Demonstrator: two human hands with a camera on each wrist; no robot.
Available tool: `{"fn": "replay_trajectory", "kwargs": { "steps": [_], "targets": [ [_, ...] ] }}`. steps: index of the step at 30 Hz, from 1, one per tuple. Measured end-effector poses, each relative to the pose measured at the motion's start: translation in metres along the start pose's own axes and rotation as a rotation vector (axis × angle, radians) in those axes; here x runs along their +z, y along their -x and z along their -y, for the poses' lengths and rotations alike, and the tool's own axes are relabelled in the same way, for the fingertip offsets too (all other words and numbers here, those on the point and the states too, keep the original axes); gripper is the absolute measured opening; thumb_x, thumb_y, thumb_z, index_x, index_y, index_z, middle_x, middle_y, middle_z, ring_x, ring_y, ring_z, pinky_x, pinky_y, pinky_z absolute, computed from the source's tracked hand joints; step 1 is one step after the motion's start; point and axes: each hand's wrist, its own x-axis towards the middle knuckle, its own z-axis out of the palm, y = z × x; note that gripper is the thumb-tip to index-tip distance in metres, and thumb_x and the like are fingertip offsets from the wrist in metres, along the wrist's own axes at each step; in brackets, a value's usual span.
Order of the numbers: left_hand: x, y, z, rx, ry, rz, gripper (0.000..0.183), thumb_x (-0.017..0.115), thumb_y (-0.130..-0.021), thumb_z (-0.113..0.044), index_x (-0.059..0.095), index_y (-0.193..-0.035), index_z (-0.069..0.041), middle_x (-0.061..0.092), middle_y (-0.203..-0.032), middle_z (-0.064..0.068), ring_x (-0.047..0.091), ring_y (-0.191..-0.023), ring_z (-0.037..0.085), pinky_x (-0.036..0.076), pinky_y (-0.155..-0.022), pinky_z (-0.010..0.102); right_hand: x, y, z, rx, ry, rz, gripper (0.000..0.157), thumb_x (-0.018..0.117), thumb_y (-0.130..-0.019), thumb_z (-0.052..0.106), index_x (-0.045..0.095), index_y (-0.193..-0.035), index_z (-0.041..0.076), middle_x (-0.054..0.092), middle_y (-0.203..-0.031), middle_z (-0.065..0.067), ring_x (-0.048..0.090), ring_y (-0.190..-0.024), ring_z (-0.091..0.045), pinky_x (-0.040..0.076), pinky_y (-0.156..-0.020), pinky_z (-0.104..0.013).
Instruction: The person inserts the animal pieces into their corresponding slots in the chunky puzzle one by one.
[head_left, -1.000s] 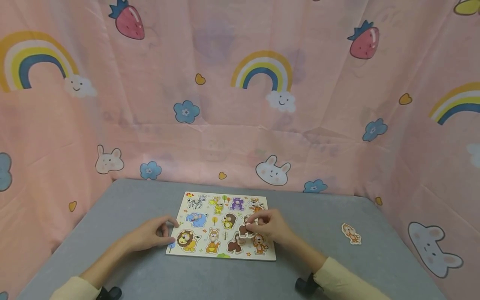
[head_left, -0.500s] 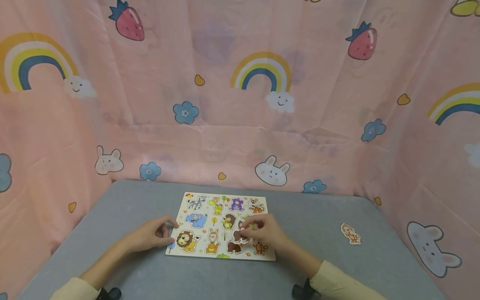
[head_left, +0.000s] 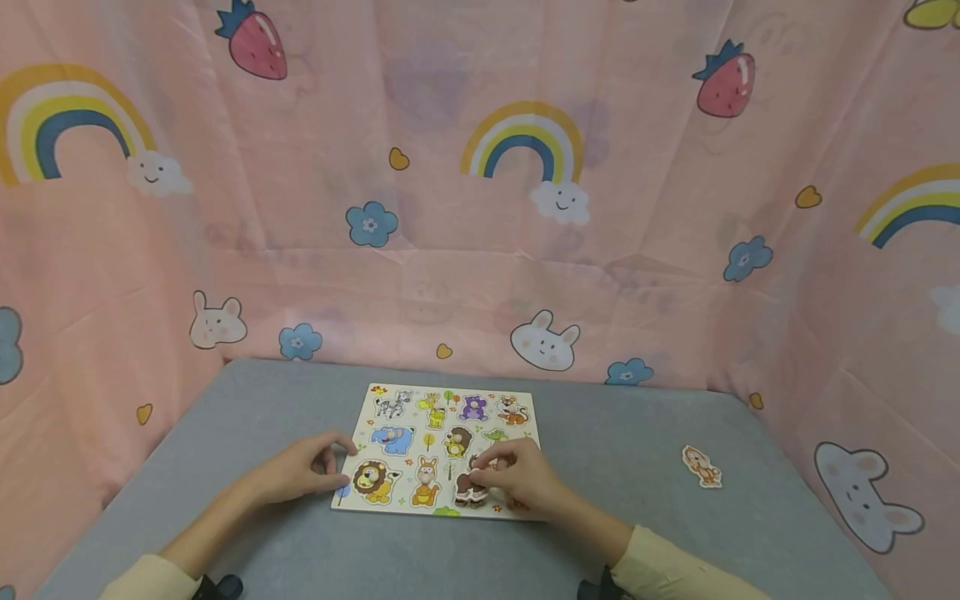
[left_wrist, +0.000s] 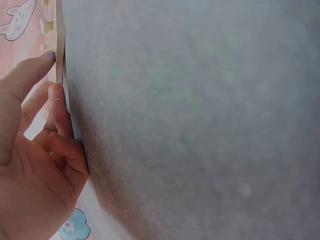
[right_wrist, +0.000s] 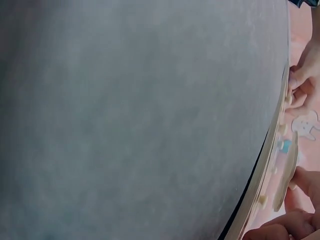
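Observation:
A flat puzzle board (head_left: 405, 510) with animal pictures and small pegs lies on the grey table. At its left edge is my left hand (head_left: 296, 471), thumb and fingers holding the rim; the thumb (left_wrist: 35, 72) lies on the board's edge in the left wrist view. My right hand (head_left: 525, 479) pinches a brown horse puzzle piece (head_left: 468, 492) over the lower right part of the board. Side-on in the right wrist view, the piece (right_wrist: 287, 175) is tilted just above the board's face, its peg between the fingertips. My right hand covers the board's lower right corner.
A loose monkey puzzle piece (head_left: 702, 467) lies on the table (head_left: 637, 450) to the right. Several animal pieces, such as the lion (head_left: 375, 482) and the elephant (head_left: 393, 440), sit on the board. A pink printed curtain (head_left: 450, 275) stands behind the table.
My right hand has carried the horse piece left and toward me, from the board's right side down over the brown horse picture. My left hand has stayed at the left edge.

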Motion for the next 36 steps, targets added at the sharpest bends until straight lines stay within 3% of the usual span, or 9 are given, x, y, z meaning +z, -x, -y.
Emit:
{"fn": "replay_trajectory", "kwargs": {
  "steps": [8, 18, 28, 36],
  "targets": [
    [-0.001, 0.000, 0.000, 0.007, 0.001, 0.009, 0.035, 0.077, -0.092, -0.017, 0.059, -0.120, -0.007, 0.056, -0.079, 0.000, 0.048, -0.063, 0.010, 0.040, -0.057, 0.026, 0.005, 0.000, -0.002, 0.027, 0.046, -0.057, 0.010, 0.079, -0.087, 0.003, 0.076, -0.093, -0.004, 0.043, -0.053, 0.002, 0.029, -0.038, -0.005, 0.027, -0.040, -0.022],
    [-0.001, -0.001, 0.001, 0.008, -0.002, 0.004, 0.035, 0.078, -0.092, -0.018, 0.060, -0.120, -0.007, 0.056, -0.079, -0.001, 0.048, -0.062, 0.010, 0.039, -0.056, 0.026, 0.009, 0.000, -0.002, 0.005, 0.158, -0.081, 0.008, 0.083, -0.085, 0.007, 0.078, -0.085, 0.001, 0.057, -0.072, -0.004, 0.036, -0.048, -0.006, 0.029, -0.044, -0.022],
    [0.000, 0.000, 0.000, 0.007, -0.007, 0.003, 0.035, 0.078, -0.092, -0.018, 0.060, -0.119, -0.007, 0.057, -0.079, -0.001, 0.048, -0.060, 0.009, 0.039, -0.056, 0.026, 0.011, 0.001, -0.002, 0.035, 0.166, -0.074, 0.007, 0.082, -0.084, 0.006, 0.077, -0.083, 0.002, 0.047, -0.054, 0.003, 0.033, -0.042, -0.006, 0.029, -0.041, -0.022],
    [0.001, 0.001, -0.002, -0.013, -0.011, -0.002, 0.035, 0.078, -0.091, -0.018, 0.060, -0.119, -0.007, 0.056, -0.079, -0.001, 0.047, -0.060, 0.009, 0.038, -0.055, 0.025, 0.008, 0.000, -0.003, -0.006, 0.209, -0.052, 0.008, 0.084, -0.083, 0.007, 0.077, -0.084, 0.001, 0.053, -0.066, 0.000, 0.035, -0.047, -0.004, 0.028, -0.044, -0.022]
  ]
}}
